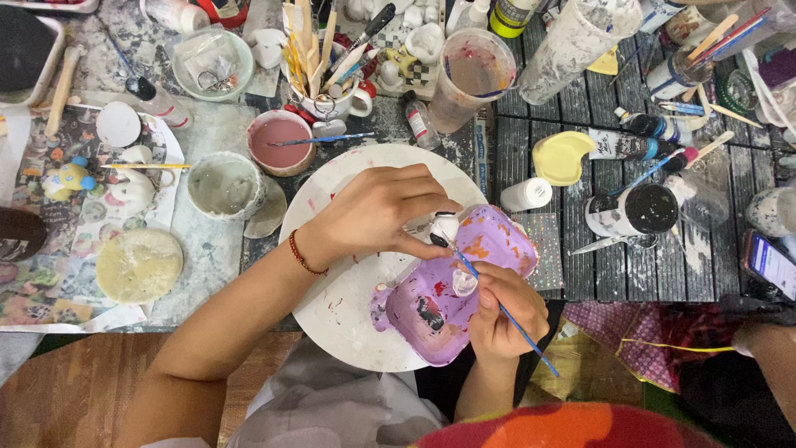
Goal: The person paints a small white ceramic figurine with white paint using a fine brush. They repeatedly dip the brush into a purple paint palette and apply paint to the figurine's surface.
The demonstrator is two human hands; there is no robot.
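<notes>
One small white figurine [445, 226] sits pinched in the fingers of the left hand [377, 214], held over the upper edge of a purple palette tray [497, 241]. The right hand [497, 305] is closed around one thin blue paintbrush [497, 303], whose dark tip touches the figurine. The tray lies on one round white board [332, 274] smeared with paint. Beyond the board stand two bowls, one holding pink paint [280, 141] and one grey [225, 186], and one mug of brushes and sticks [327, 79]. One black paint jar [634, 209] stands to the right.
</notes>
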